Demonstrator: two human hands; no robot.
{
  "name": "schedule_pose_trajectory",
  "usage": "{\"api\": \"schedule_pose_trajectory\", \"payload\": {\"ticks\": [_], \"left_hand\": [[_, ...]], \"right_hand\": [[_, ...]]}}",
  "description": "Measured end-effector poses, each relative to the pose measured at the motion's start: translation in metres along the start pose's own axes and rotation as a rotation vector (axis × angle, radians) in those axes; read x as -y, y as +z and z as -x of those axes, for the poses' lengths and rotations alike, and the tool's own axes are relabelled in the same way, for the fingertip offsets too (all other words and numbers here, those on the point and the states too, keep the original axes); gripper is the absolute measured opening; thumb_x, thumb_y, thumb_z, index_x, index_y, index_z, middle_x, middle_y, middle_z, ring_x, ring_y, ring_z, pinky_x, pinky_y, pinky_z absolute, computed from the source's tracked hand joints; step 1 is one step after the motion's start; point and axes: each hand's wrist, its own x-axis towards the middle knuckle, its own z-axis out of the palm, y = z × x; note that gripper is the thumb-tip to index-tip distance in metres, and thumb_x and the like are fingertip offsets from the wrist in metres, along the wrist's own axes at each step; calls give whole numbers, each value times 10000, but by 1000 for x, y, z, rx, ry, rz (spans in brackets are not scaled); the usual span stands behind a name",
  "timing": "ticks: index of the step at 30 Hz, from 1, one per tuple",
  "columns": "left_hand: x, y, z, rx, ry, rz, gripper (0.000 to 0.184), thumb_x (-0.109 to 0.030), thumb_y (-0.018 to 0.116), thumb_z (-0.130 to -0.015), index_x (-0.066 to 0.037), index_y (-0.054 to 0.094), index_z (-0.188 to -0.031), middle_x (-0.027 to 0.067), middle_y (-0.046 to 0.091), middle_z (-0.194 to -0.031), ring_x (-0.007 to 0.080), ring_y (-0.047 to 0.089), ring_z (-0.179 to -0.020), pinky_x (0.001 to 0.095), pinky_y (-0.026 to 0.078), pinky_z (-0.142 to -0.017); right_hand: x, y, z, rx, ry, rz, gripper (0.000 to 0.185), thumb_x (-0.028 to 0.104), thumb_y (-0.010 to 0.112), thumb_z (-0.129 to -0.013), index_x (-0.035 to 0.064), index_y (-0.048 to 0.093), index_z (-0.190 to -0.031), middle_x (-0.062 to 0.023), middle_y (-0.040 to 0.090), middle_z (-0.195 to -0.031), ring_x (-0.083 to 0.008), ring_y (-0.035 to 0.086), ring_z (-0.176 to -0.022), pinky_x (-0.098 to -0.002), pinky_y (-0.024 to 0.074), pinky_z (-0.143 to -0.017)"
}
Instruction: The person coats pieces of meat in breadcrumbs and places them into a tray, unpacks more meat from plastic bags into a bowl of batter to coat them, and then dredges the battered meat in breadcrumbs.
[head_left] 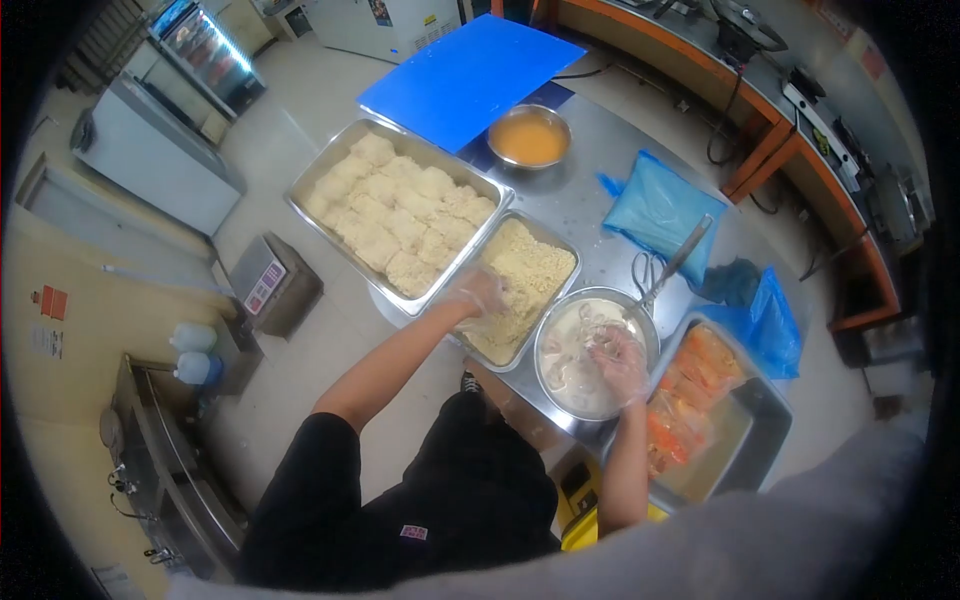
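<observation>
My left hand point(482, 293), in a clear plastic glove, is at the near left side of a metal tray of pale breadcrumbs point(525, 262). Its fingers are blurred against the crumbs. My right hand point(618, 366), also gloved, dips into a round steel bowl of white batter point(570, 375). Its fingers curl down at pieces coated in the batter, and what they grip is hard to make out. Left of the crumbs, a larger steel tray point(300, 208) is filled with breaded pieces point(400, 208). Tongs point(680, 258) lean on the batter bowl's rim.
To the right, a deep metal pan point(770, 425) holds raw orange-tinted meat point(690, 395). On the steel table point(590, 130) are a bowl of orange liquid point(530, 138), a blue board point(470, 75) and blue plastic bags point(665, 205). A scale point(268, 285) stands to the left.
</observation>
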Motion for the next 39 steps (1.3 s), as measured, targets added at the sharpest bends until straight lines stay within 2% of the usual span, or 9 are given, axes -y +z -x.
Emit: {"api": "schedule_pose_trajectory", "payload": {"ticks": [3,10,18,25,31,34,37,38,39], "left_hand": [[2,-11,16,-48,16,27,476,-436,804,-759,-104,720,-1090,152,702,-1062,331,659,-1033,460,533,-864],[4,-33,70,-496,251,717,354,-292,846,-760,-51,684,-963,131,707,-910,297,682,-855,382,551,-760],[50,-86,82,-636,-48,459,408,-361,796,-816,-55,705,-1070,148,730,-931,265,706,-808,353,563,-728],[205,-107,93,-848,-333,294,466,-413,794,-803,-50,716,-1085,177,737,-940,318,722,-849,396,563,-779],[287,-83,101,-711,-646,70,493,-461,746,-829,-68,701,-1123,196,723,-1038,356,698,-979,480,515,-913],[306,-2,82,-596,-696,-335,329,-392,587,-927,-116,708,-1061,124,739,-1007,296,699,-1005,624,348,-1071],[348,53,60,-344,-702,-338,441,-403,383,-1014,-139,642,-1255,161,652,-1284,341,592,-1230,616,255,-1144],[278,-26,62,193,-756,-197,465,-359,364,-1027,-139,562,-1386,151,539,-1457,345,497,-1355,612,238,-1166],[249,-21,54,131,-697,-237,473,-353,364,-1029,-128,542,-1405,159,522,-1472,346,491,-1362,611,237,-1167]], "right_hand": [[5,-3,0,28,5,59,473,374,711,-865,91,660,-1241,-211,661,-1235,-387,604,-1183,-460,460,-1033],[4,-2,0,13,18,105,494,391,718,-855,94,662,-1245,-205,656,-1253,-379,596,-1203,-448,458,-1037],[24,-18,-1,-56,-177,-17,329,225,728,-827,70,692,-1115,-167,710,-1089,-356,662,-1033,-420,498,-915],[48,-46,13,-224,-150,110,294,138,756,-802,82,709,-1087,-147,712,-1029,-343,667,-988,-415,503,-881],[28,-49,25,-165,-13,-4,302,144,777,-781,92,723,-1074,-141,703,-1045,-337,661,-982,-421,503,-869],[28,-54,40,-129,30,110,300,205,777,-804,107,727,-1083,-138,694,-1129,-333,647,-1061,-427,496,-921],[-6,-55,62,-253,-124,471,317,279,764,-833,125,723,-1106,-134,678,-1195,-324,623,-1140,-428,477,-990],[-10,-57,71,-281,-51,423,329,308,757,-842,135,720,-1120,-132,672,-1217,-325,611,-1166,-426,466,-1016],[-2,-64,75,-317,26,385,342,337,749,-852,145,718,-1133,-129,665,-1239,-325,600,-1191,-425,456,-1043]]}}
